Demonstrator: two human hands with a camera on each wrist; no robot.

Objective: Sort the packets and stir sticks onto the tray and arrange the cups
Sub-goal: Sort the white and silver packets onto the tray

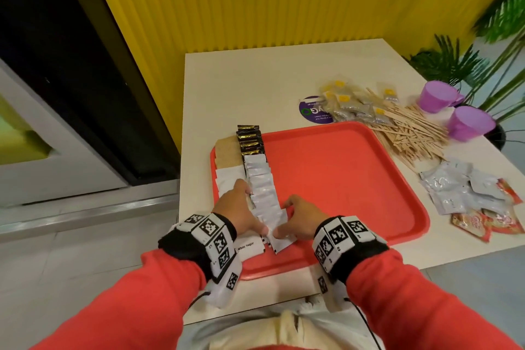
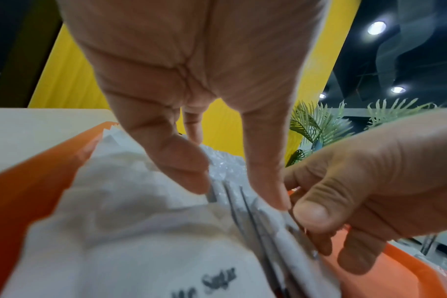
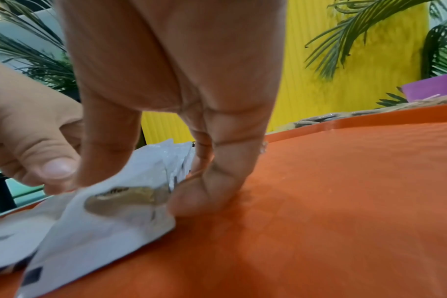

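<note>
A red tray [image 1: 355, 179] holds a row of black packets [image 1: 249, 140] that runs on into overlapping white packets [image 1: 262, 193]. Beside that row lie brown sugar packets [image 1: 225, 150] and white sugar packets [image 1: 227, 179]. My left hand [image 1: 250, 207] presses straight fingers against the white row's left side, with its thumb on the near end [image 2: 230, 185]. My right hand [image 1: 287, 219] pinches the nearest white packets [image 3: 102, 221] between thumb and curled fingers [image 3: 146, 187]. Wooden stir sticks [image 1: 412, 131] and two purple cups [image 1: 437, 96] sit on the table at the far right.
Tea-bag packets [image 1: 349, 102] lie behind the tray over a purple sticker [image 1: 312, 111]. Silvery packets [image 1: 457, 187] and red sachets [image 1: 483, 221] are piled right of the tray. A plant [image 1: 454, 60] stands past the table's right corner. A yellow wall backs the table.
</note>
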